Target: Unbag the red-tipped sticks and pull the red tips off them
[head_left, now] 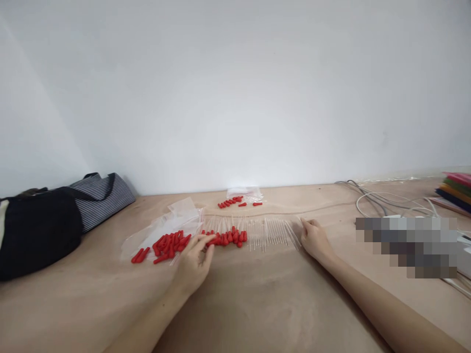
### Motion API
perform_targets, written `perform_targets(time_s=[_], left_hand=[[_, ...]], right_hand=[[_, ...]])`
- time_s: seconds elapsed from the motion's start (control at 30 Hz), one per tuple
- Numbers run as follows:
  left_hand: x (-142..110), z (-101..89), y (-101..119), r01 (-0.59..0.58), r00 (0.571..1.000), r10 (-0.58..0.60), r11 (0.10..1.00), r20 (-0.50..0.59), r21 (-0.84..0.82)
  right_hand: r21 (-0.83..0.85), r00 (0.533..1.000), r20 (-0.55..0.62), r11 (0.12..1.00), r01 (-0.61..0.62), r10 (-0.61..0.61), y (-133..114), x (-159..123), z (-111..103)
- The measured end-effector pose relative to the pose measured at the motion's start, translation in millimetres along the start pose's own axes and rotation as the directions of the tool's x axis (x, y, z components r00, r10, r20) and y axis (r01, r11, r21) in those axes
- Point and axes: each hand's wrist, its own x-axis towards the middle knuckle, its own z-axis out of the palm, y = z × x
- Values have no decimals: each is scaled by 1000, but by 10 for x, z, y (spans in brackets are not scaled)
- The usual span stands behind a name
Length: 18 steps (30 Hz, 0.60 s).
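Note:
Several red rubber bulbs (230,238) lie over the left part of a row of thin clear tubes (275,231), which look like dropper pipettes. At the left end of this row, my left hand (195,260) is closed, with a red bulb between forefinger and thumb. My right hand (315,241) is pinched closed at the right end of the row, on what looks like the end of a clear tube. Its fingertips partly hide that tube. A larger heap of red bulbs (169,244) rests left of my left hand, on clear plastic bags (158,223).
Farther back, another plastic bag (243,192) lies by several red bulbs (230,202). A black bag with striped cloth (103,196) stands at left. Tangled cables (371,196) and a blurred-out patch occupy the right, near a stack of coloured items (456,191). A wall (235,98) rises behind the table.

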Motion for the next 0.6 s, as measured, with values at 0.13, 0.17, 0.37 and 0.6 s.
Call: perform_targets(time_s=[0.13,0.17,0.37,0.6], left_hand=[[66,-328,-332,226,967,-204,963,-154,145],[70,-395,-402,278,954,-250,943,-163,183],[51,-477,-639,300,954,-278,884,-114,358],[18,-401,-763,133,987,-78,882,-138,452]], right_hand=[[11,1000,18,1000,20,-20,12,3,127],[18,999,22,999,29,-29,0,-3,144],[69,995,48,994,82,-85,-69,-29,143],[96,992,61,990,106,-112,-105,-27,115]])
